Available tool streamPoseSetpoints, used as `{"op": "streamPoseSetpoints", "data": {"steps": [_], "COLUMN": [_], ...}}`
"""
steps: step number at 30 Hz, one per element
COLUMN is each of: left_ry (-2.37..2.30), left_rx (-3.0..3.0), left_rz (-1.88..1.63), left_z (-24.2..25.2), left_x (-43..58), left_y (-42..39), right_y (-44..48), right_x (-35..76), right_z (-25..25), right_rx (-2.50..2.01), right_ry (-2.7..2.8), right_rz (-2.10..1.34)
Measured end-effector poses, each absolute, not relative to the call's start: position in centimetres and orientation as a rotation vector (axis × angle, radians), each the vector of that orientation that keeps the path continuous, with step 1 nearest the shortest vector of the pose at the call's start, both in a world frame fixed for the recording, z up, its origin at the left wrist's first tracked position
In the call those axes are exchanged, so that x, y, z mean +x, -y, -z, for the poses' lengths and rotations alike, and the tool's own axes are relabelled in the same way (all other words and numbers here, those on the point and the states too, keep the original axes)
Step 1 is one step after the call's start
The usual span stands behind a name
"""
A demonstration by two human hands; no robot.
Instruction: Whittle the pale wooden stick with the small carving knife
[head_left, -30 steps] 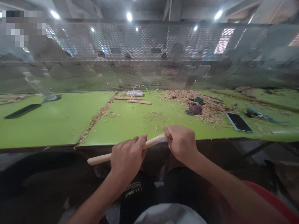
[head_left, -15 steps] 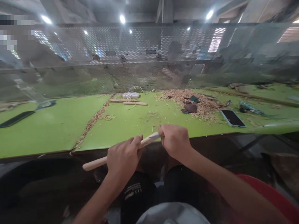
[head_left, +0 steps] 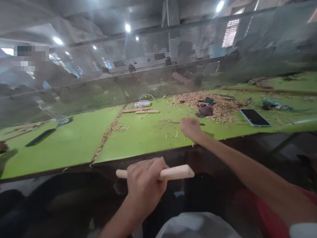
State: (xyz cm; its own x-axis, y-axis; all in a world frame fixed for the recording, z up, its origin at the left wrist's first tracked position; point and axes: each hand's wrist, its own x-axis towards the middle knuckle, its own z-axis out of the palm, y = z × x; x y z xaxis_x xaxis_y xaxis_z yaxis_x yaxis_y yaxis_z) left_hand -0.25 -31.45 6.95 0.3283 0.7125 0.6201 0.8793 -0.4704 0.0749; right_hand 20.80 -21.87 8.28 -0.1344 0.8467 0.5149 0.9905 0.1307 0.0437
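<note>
- Closed fully around a pale wooden stick [head_left: 177, 172], the left hand [head_left: 147, 178] holds it nearly level at lower center, in front of the green table [head_left: 138, 138].
- Its fist sits around mid-length, seemingly for balance, leaving both ends bare.
- Near frame center, the right hand [head_left: 191, 128] appears curled tight over a slim, dark tool [head_left: 174, 123] whose ends show on either side; blur hides the exact hold.
- Wood shavings [head_left: 183, 97] lie heaped at upper right, perhaps gathered back from the near edge.
- Flat at right, a phone [head_left: 255, 117] seems placed beside the pile for easy reach; two thin wood strips [head_left: 148, 111] rest upper center.
</note>
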Motion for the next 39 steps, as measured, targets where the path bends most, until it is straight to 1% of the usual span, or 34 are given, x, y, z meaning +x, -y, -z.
{"op": "streamPoseSetpoints", "data": {"steps": [1, 4, 6, 13, 17, 23, 29, 39], "left_ry": [1.421, 1.605, 1.645, 1.655, 1.661, 1.661, 1.768, 1.751], "left_rx": [-2.324, -2.238, -2.235, -2.257, -2.264, -2.286, -2.31, -2.321], "left_rz": [0.851, 0.592, 0.541, 0.596, 0.583, 0.569, 0.548, 0.761], "left_z": [-7.0, -6.9, -6.6, -5.9, -5.8, -5.8, -6.2, -5.5], "left_x": [-0.4, -1.2, -1.5, -1.4, -1.4, -1.6, -1.4, -1.2], "left_y": [31.4, 30.2, 29.4, 29.7, 29.9, 29.9, 29.9, 30.1], "right_y": [21.6, 22.1, 23.0, 27.3, 28.9, 28.9, 28.5, 28.7], "right_x": [21.6, 22.7, 22.4, 19.2, 18.2, 17.6, 17.4, 17.3], "right_z": [-8.7, -10.4, -11.2, -10.5, -10.1, -9.8, -9.4, -9.5], "right_rx": [-1.791, -1.799, -1.802, -1.643, -1.593, -1.571, -1.57, -1.471], "right_ry": [2.037, 2.013, 2.032, 2.235, 2.249, 2.223, 2.167, 2.111], "right_rz": [0.544, 0.588, 0.593, 0.445, 0.466, 0.519, 0.549, 0.555]}}
